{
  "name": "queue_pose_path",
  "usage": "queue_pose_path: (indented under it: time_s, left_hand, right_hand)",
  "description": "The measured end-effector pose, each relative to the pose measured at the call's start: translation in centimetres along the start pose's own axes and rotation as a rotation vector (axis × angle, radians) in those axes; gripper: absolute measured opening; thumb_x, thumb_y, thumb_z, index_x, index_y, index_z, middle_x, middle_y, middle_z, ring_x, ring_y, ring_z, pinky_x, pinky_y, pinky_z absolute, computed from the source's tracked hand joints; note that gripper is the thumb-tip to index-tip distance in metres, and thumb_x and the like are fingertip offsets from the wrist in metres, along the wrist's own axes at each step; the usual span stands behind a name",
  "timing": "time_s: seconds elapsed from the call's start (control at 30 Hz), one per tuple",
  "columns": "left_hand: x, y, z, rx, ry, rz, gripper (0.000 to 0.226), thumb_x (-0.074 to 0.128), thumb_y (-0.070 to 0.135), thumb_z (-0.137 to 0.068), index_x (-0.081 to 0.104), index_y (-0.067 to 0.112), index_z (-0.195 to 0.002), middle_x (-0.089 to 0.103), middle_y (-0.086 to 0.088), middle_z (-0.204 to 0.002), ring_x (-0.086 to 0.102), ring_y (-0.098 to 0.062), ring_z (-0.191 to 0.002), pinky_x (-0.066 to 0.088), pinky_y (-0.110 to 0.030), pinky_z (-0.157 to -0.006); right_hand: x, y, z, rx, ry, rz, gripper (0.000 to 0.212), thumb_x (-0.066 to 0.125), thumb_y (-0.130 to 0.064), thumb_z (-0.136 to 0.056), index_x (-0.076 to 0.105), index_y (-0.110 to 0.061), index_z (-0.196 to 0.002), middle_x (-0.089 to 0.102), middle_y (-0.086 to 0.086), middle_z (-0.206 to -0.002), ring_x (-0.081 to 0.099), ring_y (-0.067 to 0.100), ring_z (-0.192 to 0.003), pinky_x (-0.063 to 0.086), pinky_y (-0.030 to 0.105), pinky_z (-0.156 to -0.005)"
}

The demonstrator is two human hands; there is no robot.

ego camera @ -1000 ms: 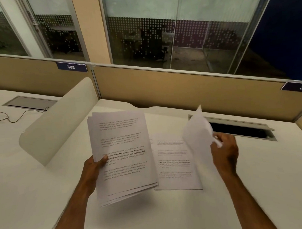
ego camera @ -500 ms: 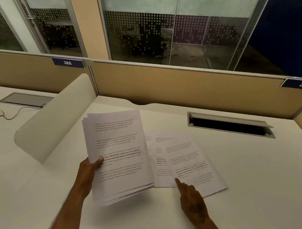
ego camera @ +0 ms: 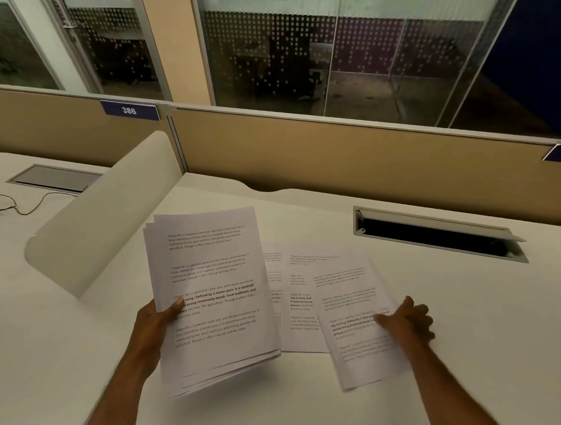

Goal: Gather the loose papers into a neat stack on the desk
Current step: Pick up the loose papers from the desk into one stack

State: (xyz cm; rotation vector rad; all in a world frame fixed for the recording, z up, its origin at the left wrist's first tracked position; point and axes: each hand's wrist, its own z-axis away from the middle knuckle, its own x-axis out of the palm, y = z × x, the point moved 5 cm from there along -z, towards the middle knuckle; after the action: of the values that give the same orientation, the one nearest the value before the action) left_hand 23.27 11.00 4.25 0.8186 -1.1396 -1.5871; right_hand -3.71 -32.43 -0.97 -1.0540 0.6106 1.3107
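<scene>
Fingers, head view: left hand (ego camera: 154, 325) pinches a sheaf of papers (ego camera: 209, 297) at its left edge, thumb on the printed face, remaining fingers hidden behind the sheets. Right hand (ego camera: 407, 320) rests flat at the right edge of a loose sheet (ego camera: 356, 321), thumb on the print, fingers slightly spread and curled onto the desk (ego camera: 451, 317) just beside the paper; whether it presses or has begun to lift cannot be told. Item, held sheaf: several pages, edges fanned and uneven at top-left and along the bottom, raised clear of the desk and tilted toward the wearer, casting a shadow beneath. Item, loose sheet: lying on the desk, skewed clockwise, overlapping a second sheet (ego camera: 303, 307) that lies squarer beneath it. A further sheet edge (ego camera: 273, 276) shows between the second sheet and the sheaf, mostly hidden; its count is uncertain. Surroundings: curved white divider (ego camera: 92, 225) to the left, open cable tray (ego camera: 432, 235) at right rear, tan partition (ego camera: 334, 153) with plate numbered 386 (ego camera: 129, 110), a thin cable (ego camera: 21, 205) on the neighbouring desk. Progress, by judgement: most pages appear already collected in the left hand; at least two, possibly three, sheets remain on the desk. Outstanding: collecting these, squaring the fanned edges, and setting the stack down.
</scene>
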Motion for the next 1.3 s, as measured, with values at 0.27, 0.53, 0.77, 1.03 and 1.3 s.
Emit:
queue_pose_path:
  time_s: [0.27, 0.53, 0.77, 1.03, 1.3]
  left_hand:
    - [-0.8, 0.2, -0.5, -0.001, 0.03, 0.016, 0.019, 0.063, 0.013, -0.093, 0.066, 0.012, -0.112, 0.079, -0.014, -0.095, 0.075, -0.04, -0.081, 0.063, -0.047, -0.067]
    - [-1.5, 0.3, -1.3, -0.008, 0.029, 0.021, 0.026, 0.064, 0.015, -0.092, 0.064, 0.011, -0.118, 0.078, -0.018, -0.104, 0.073, -0.046, -0.091, 0.059, -0.059, -0.081]
    - [-2.4, 0.3, -2.0, -0.008, 0.022, 0.014, 0.031, 0.064, 0.015, -0.093, 0.063, 0.007, -0.123, 0.076, -0.02, -0.108, 0.073, -0.046, -0.092, 0.058, -0.062, -0.082]
    - [-2.6, -0.1, -2.3, -0.018, -0.001, 0.03, 0.029, 0.065, 0.014, -0.092, 0.064, 0.008, -0.12, 0.078, -0.019, -0.104, 0.075, -0.043, -0.089, 0.062, -0.053, -0.076]
    - [-2.8, 0.7, -2.7, -0.006, -0.025, 0.046, 0.027, 0.065, 0.014, -0.092, 0.064, 0.01, -0.119, 0.079, -0.017, -0.102, 0.076, -0.04, -0.086, 0.063, -0.05, -0.071]
  right_hand:
    - [1.0, 1.1, -4.0, 0.014, -0.233, -0.434, 0.063, 0.093, -0.022, -0.047, 0.071, 0.004, -0.1, 0.074, 0.02, -0.093, 0.072, 0.036, -0.085, 0.059, 0.05, -0.086]
    - [2.4, -5.5, -1.4, -0.092, -0.147, -0.563, 0.046, 0.092, -0.023, -0.061, 0.072, 0.0, -0.096, 0.076, 0.02, -0.099, 0.073, 0.037, -0.088, 0.06, 0.049, -0.084]
    - [5.5, -7.4, 1.3, -0.075, 0.03, -0.149, 0.079, 0.087, -0.03, -0.069, 0.043, -0.006, -0.129, 0.05, 0.024, -0.127, 0.054, 0.041, -0.116, 0.053, 0.052, -0.092]
    - [6.8, -6.5, -0.6, 0.053, -0.199, -0.435, 0.054, 0.088, -0.01, -0.058, 0.067, 0.002, -0.106, 0.071, 0.018, -0.099, 0.068, 0.037, -0.091, 0.056, 0.051, -0.09]
    - [-5.3, -11.5, 6.5, -0.429, -0.321, -0.955, 0.037, 0.075, -0.002, -0.079, 0.068, -0.009, -0.115, 0.079, 0.004, -0.092, 0.074, 0.03, -0.086, 0.061, 0.037, -0.072]
